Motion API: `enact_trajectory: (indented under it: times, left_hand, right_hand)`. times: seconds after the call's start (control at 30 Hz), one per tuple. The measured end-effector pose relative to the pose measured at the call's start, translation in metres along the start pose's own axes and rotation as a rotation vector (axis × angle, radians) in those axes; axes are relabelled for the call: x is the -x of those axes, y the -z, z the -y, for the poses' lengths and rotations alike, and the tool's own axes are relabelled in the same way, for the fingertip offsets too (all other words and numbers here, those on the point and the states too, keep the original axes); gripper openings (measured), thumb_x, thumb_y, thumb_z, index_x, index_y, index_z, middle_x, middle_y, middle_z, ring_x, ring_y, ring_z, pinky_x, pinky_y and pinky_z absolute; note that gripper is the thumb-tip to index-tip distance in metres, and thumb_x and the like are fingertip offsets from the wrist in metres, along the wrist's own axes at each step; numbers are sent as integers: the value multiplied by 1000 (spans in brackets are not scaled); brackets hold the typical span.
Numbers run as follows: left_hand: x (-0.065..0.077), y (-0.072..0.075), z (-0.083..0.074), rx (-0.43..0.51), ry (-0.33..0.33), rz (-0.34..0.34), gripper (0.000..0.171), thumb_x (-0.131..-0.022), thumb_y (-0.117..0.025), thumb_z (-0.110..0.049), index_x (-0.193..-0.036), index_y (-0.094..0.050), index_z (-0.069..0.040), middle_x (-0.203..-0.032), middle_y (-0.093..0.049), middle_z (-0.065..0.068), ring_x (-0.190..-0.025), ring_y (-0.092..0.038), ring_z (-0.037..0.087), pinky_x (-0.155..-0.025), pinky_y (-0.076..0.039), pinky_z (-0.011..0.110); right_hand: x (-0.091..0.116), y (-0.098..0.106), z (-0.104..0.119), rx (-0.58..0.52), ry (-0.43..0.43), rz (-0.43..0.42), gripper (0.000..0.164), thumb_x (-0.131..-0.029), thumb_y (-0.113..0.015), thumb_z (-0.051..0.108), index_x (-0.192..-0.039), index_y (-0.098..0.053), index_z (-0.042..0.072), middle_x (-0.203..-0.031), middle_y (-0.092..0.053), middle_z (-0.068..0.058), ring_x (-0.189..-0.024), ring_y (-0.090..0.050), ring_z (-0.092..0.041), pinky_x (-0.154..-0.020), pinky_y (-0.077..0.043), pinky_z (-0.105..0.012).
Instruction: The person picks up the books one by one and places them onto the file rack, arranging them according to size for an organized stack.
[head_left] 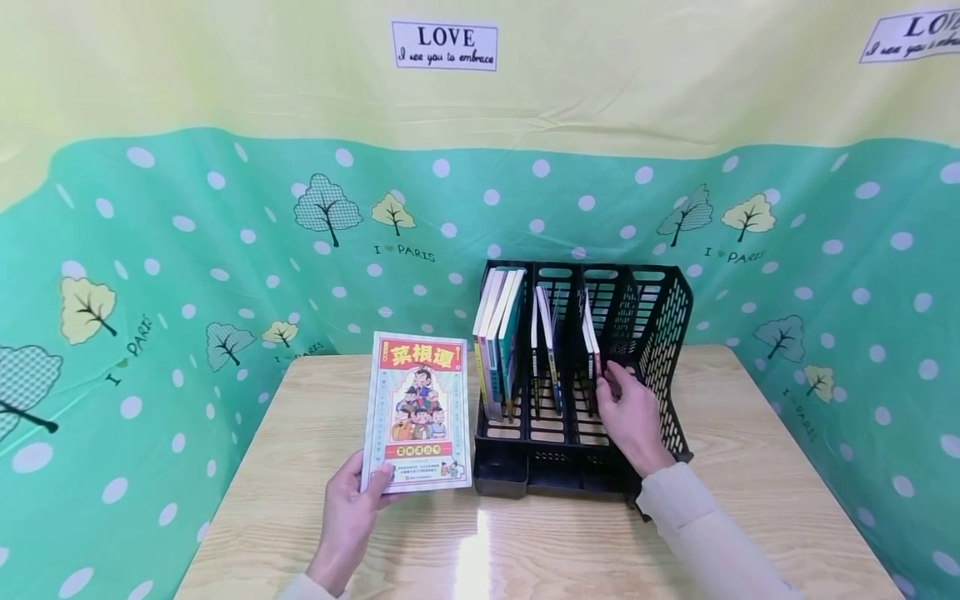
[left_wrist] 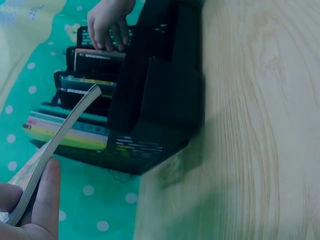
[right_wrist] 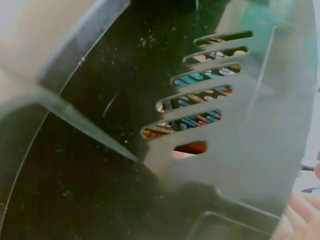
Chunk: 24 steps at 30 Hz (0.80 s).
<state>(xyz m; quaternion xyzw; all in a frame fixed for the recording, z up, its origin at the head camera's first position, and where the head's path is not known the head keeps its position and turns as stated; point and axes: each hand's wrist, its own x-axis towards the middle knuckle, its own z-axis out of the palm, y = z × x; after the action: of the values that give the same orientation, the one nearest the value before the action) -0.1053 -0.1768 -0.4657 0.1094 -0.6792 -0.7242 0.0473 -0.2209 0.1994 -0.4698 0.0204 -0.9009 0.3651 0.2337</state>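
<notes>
My left hand (head_left: 358, 504) holds a paperback book (head_left: 417, 408) with a red title band and cartoon figures, thumb on the front cover, left of the rack. The left wrist view shows this book (left_wrist: 62, 130) edge-on between thumb and fingers. My right hand (head_left: 633, 417) reaches into the black file rack (head_left: 501, 477) and pinches a thin book (head_left: 596, 350) near its spine, in the third compartment from the left. In the left wrist view the right hand (left_wrist: 110, 22) has its fingers against that book's far side. The right wrist view shows mostly the rack's slotted wall (right_wrist: 90, 150).
Several upright books (head_left: 495, 333) fill the leftmost compartment, and thin books (head_left: 546, 342) lean in the second. The rack stands towards the back of a wooden table (head_left: 300, 450). A green and yellow patterned cloth (head_left: 262, 200) hangs behind and at both sides.
</notes>
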Motion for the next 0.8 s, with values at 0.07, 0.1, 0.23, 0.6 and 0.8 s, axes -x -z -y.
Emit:
enact_trajectory:
  times: [0.07,0.1,0.23,0.6,0.8]
  left_hand:
    - [2,-1,-2,1,-9,1,35,-94,-52,3,-128,-51,2,-113,-63,25,-89,-69,27,-76,-57,36]
    - [3,-2,-3,8,-14,1,34,-93,-52,4,-128,-51,1,-112,-63,26,-89,-69,28,-76,-57,36]
    - [7,-4,-6,27,-35,3,34,-93,-53,4,-127,-52,2,-111,-63,26,-89,-69,27,-76,-57,37]
    - [16,-10,-13,34,-47,13,35,-93,-54,2,-128,-52,1,-113,-63,25,-91,-69,26,-78,-57,35]
    - [20,-12,-15,41,-71,-14,33,-93,-53,3,-127,-51,3,-114,-62,26,-91,-69,25,-77,-57,35]
  right_hand:
    - [3,3,2,-17,-1,2,40,-97,-53,19,-133,-53,1,-118,-64,-18,-99,-65,-31,-79,-55,-48]
    - [5,4,4,-20,0,3,40,-97,-53,20,-132,-53,1,-118,-64,-18,-99,-65,-30,-80,-55,-47]
    - [13,10,11,-44,17,-4,39,-97,-53,20,-131,-55,2,-117,-65,-16,-98,-66,-28,-79,-56,-44]
    - [39,15,34,-162,126,-36,31,-93,-60,10,-123,-62,1,-109,-69,-11,-91,-69,-20,-73,-56,-27]
    - [54,10,47,-221,102,28,31,-93,-60,12,-124,-61,6,-109,-69,-8,-90,-68,-14,-73,-57,-24]
